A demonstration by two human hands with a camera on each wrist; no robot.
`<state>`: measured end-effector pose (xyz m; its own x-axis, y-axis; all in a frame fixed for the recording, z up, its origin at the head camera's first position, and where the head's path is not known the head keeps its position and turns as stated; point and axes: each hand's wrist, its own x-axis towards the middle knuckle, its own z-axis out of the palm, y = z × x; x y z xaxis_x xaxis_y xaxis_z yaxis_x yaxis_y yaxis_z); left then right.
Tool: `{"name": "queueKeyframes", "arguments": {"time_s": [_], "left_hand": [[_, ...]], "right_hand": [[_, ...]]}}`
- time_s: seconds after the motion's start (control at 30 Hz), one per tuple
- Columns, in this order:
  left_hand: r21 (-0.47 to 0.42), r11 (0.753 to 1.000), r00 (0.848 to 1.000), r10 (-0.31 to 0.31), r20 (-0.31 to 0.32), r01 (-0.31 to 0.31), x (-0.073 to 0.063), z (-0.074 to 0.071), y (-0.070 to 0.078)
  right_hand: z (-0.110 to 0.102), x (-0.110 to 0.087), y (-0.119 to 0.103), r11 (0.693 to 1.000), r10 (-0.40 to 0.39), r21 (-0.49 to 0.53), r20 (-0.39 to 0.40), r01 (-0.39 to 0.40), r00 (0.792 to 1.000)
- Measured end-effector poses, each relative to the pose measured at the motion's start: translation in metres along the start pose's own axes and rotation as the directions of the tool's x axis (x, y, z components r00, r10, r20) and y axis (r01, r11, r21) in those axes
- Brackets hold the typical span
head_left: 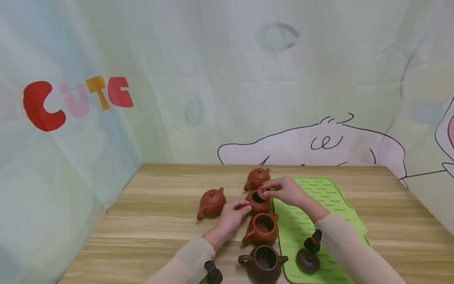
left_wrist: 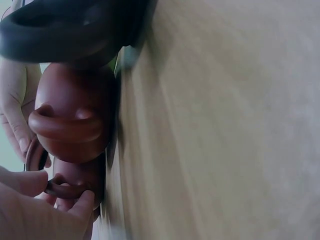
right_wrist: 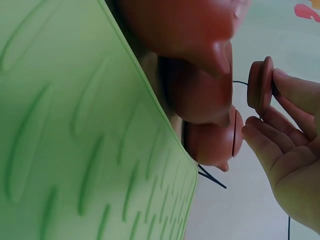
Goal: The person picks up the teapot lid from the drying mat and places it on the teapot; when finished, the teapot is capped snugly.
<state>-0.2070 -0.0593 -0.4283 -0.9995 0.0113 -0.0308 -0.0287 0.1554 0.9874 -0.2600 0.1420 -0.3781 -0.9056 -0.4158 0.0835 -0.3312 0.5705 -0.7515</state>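
Observation:
In the head view my left hand (head_left: 231, 217) reaches the near-left side of a lidless reddish-brown clay teapot (head_left: 261, 207). The left wrist view shows its thumb and fingers pinching the teapot's loop handle (left_wrist: 67, 191). Above that pot's opening, my right hand (head_left: 286, 192) pinches a small matching lid (right_wrist: 256, 85) by its top. The lid is tilted on edge, apart from the pot in the right wrist view. Nearer me in the same row stand another lidless reddish teapot (head_left: 268, 239) and a dark brown lidless teapot (head_left: 265, 273).
Two lidded reddish teapots stand farther off, one at the left (head_left: 213, 206) and one at the back (head_left: 260, 177). A green textured mat (head_left: 320, 193) lies along the row's right side. On it rests a dark brown lid (head_left: 307, 261). Everything sits on a wooden table (head_left: 159, 205).

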Motion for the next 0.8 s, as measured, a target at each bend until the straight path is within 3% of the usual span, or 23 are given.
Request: {"name": "queueKeyframes", "arguments": {"time_s": [0.37, 0.8], "left_hand": [[0.002, 1.000, 1.000, 0.005, 0.011, -0.005, -0.001, -0.001, 0.002], [-0.003, 1.000, 1.000, 0.002, 0.010, -0.002, -0.001, -0.001, 0.002]], "right_hand": [[0.015, 0.006, -0.002, 1.000, 0.008, -0.028, 0.000, -0.008, 1.000], [0.017, 0.009, -0.004, 0.998, 0.031, -0.057, 0.017, -0.030, 0.999]]}}
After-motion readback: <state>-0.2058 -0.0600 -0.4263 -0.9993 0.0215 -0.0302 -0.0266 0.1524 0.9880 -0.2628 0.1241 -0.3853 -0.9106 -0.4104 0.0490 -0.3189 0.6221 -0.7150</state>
